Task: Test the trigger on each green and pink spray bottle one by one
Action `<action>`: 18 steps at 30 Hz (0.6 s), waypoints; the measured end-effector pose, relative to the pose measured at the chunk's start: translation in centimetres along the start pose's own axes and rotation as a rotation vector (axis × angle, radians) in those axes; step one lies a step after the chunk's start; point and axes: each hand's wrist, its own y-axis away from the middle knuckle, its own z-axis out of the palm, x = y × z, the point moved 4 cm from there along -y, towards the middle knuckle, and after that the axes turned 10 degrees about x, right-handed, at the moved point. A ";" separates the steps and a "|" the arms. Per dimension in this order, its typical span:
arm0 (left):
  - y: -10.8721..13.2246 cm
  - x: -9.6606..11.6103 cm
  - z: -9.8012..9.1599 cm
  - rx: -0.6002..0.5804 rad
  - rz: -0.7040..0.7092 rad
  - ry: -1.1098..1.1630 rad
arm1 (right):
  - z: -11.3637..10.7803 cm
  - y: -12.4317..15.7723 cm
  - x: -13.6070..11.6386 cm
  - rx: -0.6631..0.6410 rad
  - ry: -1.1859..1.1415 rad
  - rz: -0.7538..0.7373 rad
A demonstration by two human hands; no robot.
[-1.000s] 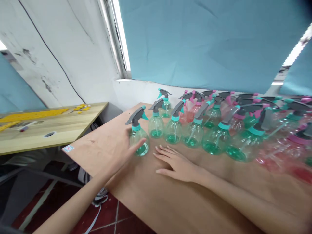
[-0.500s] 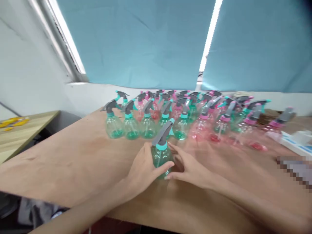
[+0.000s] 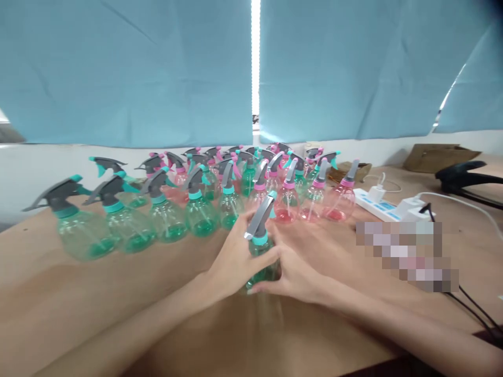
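Observation:
In front of me a green spray bottle [image 3: 259, 248] stands upright, with a grey trigger head and a turquoise collar. My left hand [image 3: 232, 259] wraps its left side, thumb across the front. From the right, my right hand [image 3: 301, 273] grips the same bottle, its thumb low on the body. The two hands meet at the bottle's right side. Just beyond them runs a front row of spray bottles: green ones such as this bottle [image 3: 167, 217] to the left, and pink ones such as this bottle [image 3: 288, 201] to the right.
Several more green and pink spray bottles crowd behind the front row on the wooden table [image 3: 118, 303]. At right lie a white power strip [image 3: 379, 208] with plugs and cables, a pixelated object [image 3: 408, 256], a brown paper bag [image 3: 436, 157] and a black object [image 3: 467, 175]. Blue curtains [image 3: 176, 68] hang behind.
My view has swung to the right, bringing the power strip and paper bag fully into sight. Both hands stay around the green spray bottle, and the right hand's fingers sit closer against it.

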 end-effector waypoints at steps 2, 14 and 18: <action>-1.1 0.6 0.0 0.008 0.035 0.080 | 0.0 -0.3 0.1 -0.022 -0.033 -0.003; -3.5 -1.3 0.6 -0.021 -0.056 0.362 | -0.7 -1.9 2.4 -0.125 0.076 -0.109; -3.5 -1.6 0.5 -0.067 -0.090 0.343 | -2.7 -1.1 4.5 -0.241 0.170 -0.169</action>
